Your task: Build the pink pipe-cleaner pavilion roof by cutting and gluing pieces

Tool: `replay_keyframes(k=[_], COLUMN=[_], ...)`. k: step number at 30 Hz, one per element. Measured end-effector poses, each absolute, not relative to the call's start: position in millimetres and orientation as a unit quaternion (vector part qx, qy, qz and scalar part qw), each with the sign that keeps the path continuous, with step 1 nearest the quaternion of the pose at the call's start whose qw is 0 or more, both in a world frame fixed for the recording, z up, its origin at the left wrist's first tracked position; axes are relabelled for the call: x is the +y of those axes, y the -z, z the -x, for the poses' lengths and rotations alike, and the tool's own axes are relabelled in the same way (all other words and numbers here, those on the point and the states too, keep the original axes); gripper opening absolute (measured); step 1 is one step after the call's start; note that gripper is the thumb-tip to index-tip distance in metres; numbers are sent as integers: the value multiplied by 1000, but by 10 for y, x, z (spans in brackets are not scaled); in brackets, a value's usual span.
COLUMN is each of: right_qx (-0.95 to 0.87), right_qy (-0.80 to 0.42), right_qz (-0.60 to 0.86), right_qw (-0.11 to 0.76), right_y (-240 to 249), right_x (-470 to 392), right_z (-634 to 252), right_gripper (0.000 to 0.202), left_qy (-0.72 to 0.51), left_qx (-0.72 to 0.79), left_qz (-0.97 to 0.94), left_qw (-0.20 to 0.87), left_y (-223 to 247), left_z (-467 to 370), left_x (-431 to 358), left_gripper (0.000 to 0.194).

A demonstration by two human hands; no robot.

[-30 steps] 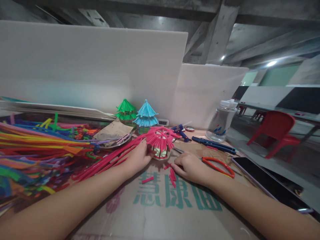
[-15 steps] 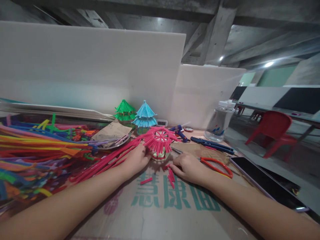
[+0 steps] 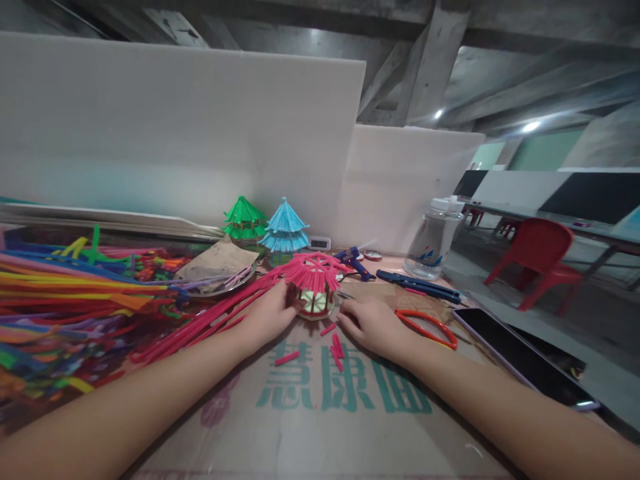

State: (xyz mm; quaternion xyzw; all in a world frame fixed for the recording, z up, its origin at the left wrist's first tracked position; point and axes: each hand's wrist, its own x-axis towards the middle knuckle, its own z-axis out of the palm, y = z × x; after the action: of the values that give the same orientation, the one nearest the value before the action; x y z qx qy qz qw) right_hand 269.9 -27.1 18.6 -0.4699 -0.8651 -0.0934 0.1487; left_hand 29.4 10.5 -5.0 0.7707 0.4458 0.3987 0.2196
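A small pavilion model [image 3: 316, 273] with a pink pipe-cleaner roof and a pale base stands upright on the cardboard. My left hand [image 3: 273, 310] is closed on its left side, the thumb against the base and the other fingers partly hidden behind. Just right of the base, my right hand [image 3: 367, 323] rests on the cardboard with its fingers curled in; whatever they may hold is hidden. Short cut pink pipe-cleaner pieces [image 3: 337, 350] lie between the hands. Orange-handled scissors [image 3: 427, 328] lie beyond my right hand, which partly covers them.
Colourful pipe cleaners [image 3: 75, 287] heap at left, long pink ones [image 3: 200, 327] under my left forearm. Behind stand green [image 3: 244, 220] and blue [image 3: 285, 230] pavilion models. A glue gun [image 3: 354, 262], dark blue tool [image 3: 420, 287], water jug [image 3: 433, 240] and phone [image 3: 520, 357] are at right.
The pink roof has tilted back toward level, so the posts and base show more. My right hand has shifted slightly off the cut pink pieces. The whole view has moved a little.
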Motion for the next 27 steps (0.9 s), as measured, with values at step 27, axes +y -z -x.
replay_keyframes(k=[27], right_qx=[-882], right_qy=[93], right_qz=[441], right_qw=[137], right_y=[-147], right_x=[-264], right_z=[-2727], right_gripper=[15], left_qy=[-406], left_qx=[443], left_qz=[-767], left_qw=[225], left_y=[34], left_z=[-292], left_x=[111], left_gripper=[28])
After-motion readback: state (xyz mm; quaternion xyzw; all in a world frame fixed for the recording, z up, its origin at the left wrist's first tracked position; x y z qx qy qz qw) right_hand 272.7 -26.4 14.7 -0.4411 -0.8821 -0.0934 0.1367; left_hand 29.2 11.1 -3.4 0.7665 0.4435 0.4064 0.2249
